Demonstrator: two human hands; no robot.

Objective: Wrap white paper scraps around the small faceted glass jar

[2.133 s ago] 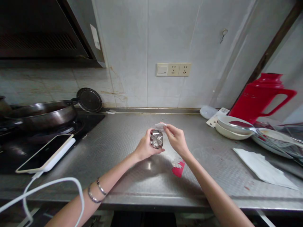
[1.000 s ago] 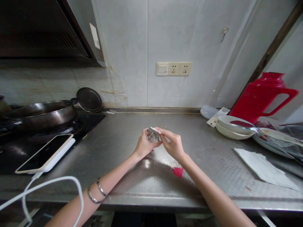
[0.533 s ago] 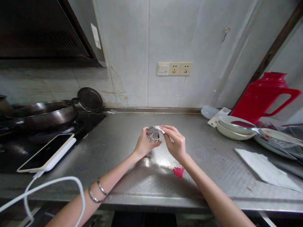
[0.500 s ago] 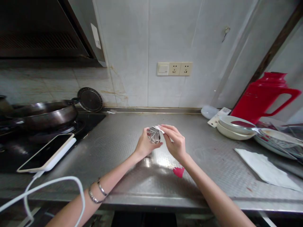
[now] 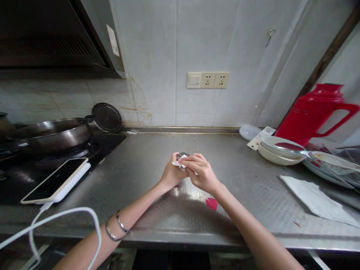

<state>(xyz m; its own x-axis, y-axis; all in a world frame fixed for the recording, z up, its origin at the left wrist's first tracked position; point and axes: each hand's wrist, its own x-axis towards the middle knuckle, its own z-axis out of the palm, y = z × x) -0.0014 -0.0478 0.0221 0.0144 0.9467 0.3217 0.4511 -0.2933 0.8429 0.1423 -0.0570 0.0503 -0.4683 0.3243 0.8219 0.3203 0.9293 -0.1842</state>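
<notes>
Both my hands meet over the middle of the steel counter [image 5: 146, 176]. My left hand [image 5: 170, 174] is closed round a small faceted clear glass [image 5: 183, 155], of which only the top edge shows. My right hand [image 5: 200, 173] is closed over the front of the glass, pinching a small white piece of paper [image 5: 178, 164] against it. The rest of the glass is hidden behind my fingers. A red scrap [image 5: 212, 203] lies on the counter just below my right wrist.
A phone on a white power bank [image 5: 56, 180] with a white cable [image 5: 64, 219] lies at the left by the stove, where a dark pan [image 5: 53, 134] sits. At the right are stacked bowls [image 5: 277, 150], a red thermos jug [image 5: 312, 114] and a white paper sheet [image 5: 312, 198].
My right hand has moved from the glass's right side across its front, carrying the white paper down and left. The glass, earlier plainly visible, is now mostly covered.
</notes>
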